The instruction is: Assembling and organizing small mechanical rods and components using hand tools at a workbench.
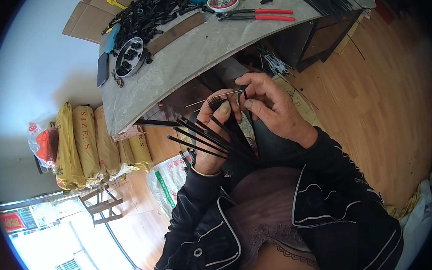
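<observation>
In front of my lap, my left hand is closed, thumb against fingers, around a dark piece. Thin metal wires stick out above its fingers. Close beside it, my right hand pinches a small narrow black piece between thumb and fingers, near the wires' right end. Several slim black rods fan out to the left from my lap, crossing in front of my left hand and wrist. Whether my left fingers also grip these rods is hidden.
A grey tabletop curves ahead, carrying a heap of black plastic parts, a round tin and red-handled pliers. Yellow sacks stand at left, near a wooden stool. White strips lie below the table.
</observation>
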Action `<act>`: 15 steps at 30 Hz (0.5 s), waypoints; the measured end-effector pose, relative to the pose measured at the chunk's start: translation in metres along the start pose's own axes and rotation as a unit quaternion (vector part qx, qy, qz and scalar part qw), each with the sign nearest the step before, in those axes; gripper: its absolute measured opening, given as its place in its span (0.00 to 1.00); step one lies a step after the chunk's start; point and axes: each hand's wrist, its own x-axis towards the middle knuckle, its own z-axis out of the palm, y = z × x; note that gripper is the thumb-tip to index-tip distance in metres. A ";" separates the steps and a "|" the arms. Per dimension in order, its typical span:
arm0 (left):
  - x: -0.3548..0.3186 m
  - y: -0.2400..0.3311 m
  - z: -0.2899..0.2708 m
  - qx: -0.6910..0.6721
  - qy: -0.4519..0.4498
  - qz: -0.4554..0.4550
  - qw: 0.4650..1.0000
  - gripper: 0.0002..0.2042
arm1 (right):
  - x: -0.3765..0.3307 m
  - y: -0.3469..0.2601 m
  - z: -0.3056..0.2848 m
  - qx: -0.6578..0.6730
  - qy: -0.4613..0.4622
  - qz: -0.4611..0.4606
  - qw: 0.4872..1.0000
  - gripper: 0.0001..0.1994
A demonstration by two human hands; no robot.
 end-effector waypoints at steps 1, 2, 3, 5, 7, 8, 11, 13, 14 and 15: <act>0.000 0.000 0.000 0.000 0.000 0.000 1.000 0.13 | 0.000 0.000 0.000 -0.004 -0.001 0.003 1.000 0.19; -0.001 0.001 0.001 0.004 0.007 0.000 1.000 0.13 | 0.000 0.000 0.001 -0.004 -0.002 0.003 1.000 0.19; -0.001 0.001 0.003 0.007 0.014 0.001 1.000 0.13 | 0.000 0.001 0.000 -0.001 -0.002 0.002 1.000 0.19; -0.001 0.002 0.004 0.010 0.020 0.001 1.000 0.13 | 0.001 0.001 0.000 0.001 -0.006 0.001 1.000 0.19; -0.001 0.002 0.004 0.013 0.028 0.004 1.000 0.13 | 0.000 0.002 0.002 -0.009 0.000 -0.005 1.000 0.19; -0.002 0.001 0.004 0.033 0.036 0.002 0.999 0.13 | 0.000 0.002 0.002 -0.010 -0.004 -0.004 1.000 0.19; -0.003 0.002 0.006 0.049 0.057 -0.012 0.997 0.15 | 0.000 0.002 0.003 -0.003 0.006 -0.007 1.000 0.20; -0.004 0.003 0.006 0.047 0.072 -0.021 0.996 0.15 | -0.001 0.001 0.004 -0.004 0.005 -0.022 1.000 0.20; -0.004 0.002 0.003 0.048 0.065 -0.013 0.997 0.14 | -0.001 0.001 0.004 -0.004 0.003 -0.023 1.000 0.20; -0.004 0.001 0.001 0.048 0.059 -0.004 0.997 0.13 | -0.001 0.001 0.005 -0.004 0.002 -0.020 1.000 0.20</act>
